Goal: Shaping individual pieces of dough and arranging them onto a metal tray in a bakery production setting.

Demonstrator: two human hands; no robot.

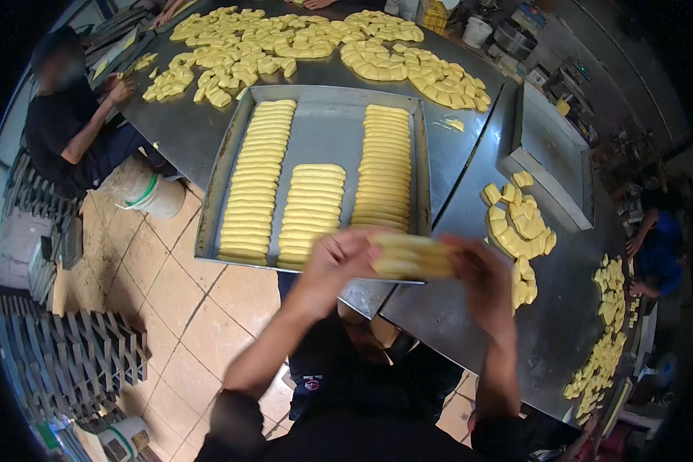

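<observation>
Tray [327, 127] at centre, its middle row [312, 212] short. At its five o'clock edge, my left fingers [356, 245] pinch one end of blurred dough strips [410, 256], my right fingers [470, 258] the other: a carry, I judge, next calling for level support.

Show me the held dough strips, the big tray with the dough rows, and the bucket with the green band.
Held dough strips [410, 258]: head view, on their blurred middle.
Big tray [327, 127]: head view, on the bare part of its bottom.
Bucket [168, 202]: head view, on its white side wall.
</observation>
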